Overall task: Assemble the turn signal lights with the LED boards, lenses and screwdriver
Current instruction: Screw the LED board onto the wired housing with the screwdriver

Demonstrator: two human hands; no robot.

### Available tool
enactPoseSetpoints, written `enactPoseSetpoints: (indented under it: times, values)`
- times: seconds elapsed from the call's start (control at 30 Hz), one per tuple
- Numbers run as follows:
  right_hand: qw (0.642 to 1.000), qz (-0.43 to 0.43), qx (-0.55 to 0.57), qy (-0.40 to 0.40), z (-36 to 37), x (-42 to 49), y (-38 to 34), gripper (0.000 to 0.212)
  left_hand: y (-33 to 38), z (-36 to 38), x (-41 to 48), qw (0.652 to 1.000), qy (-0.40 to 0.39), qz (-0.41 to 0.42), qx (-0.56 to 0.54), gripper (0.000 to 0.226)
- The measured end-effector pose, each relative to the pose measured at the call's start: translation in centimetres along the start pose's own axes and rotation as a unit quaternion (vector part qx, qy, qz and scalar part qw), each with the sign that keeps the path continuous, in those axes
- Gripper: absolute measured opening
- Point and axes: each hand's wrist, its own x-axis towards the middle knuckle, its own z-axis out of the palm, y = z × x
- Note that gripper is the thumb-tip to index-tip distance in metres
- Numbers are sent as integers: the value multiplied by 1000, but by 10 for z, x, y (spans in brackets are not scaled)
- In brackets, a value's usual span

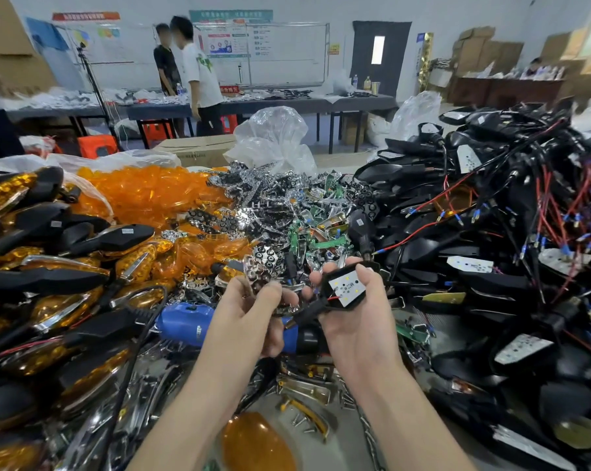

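Holding a black turn signal housing (353,304) with a white LED board (347,287) seated inside: right hand (358,324), fingers curled round the shell, over the bench centre. Left hand (250,314): pinching a chrome reflector piece (263,271), just beside the housing. Blue electric screwdriver (185,322): lying beneath both hands. Amber lenses (144,192): heaped left rear. Wired black housings (491,215): piled right.
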Motion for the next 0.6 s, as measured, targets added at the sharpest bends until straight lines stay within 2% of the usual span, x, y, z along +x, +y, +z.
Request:
enactPoseSetpoints:
  times: [0.17,0.2,0.27,0.3,0.37,0.4,0.43,0.47,0.6]
  values:
    - [1000,1,8,6,-2,2,0,14,-1,0,0,999,-25,-27,-33,15]
    - [1000,0,11,11,-3,2,0,14,-1,-1,-1,999,-29,-14,-11,14]
    - [1000,-6,21,15,-3,4,-2,17,-3,-6,-3,989,-17,74,129,28]
    - [999,-8,28,16,-3,4,-3,19,-4,-9,-4,960,-7,144,239,23]
    - [999,-10,39,20,-3,4,-5,19,-3,-12,-9,866,5,245,436,11]
    - [999,-11,42,21,-2,4,-6,18,-3,-12,-10,830,6,265,492,13]
    - [999,-12,45,23,-2,4,-6,16,-4,-11,-10,809,1,273,520,14]
    - [998,-12,47,26,-2,3,-7,15,-6,-9,-10,797,-1,279,536,16]
    - [998,-7,56,27,-3,2,-7,17,-12,-11,-8,795,-20,273,542,8]
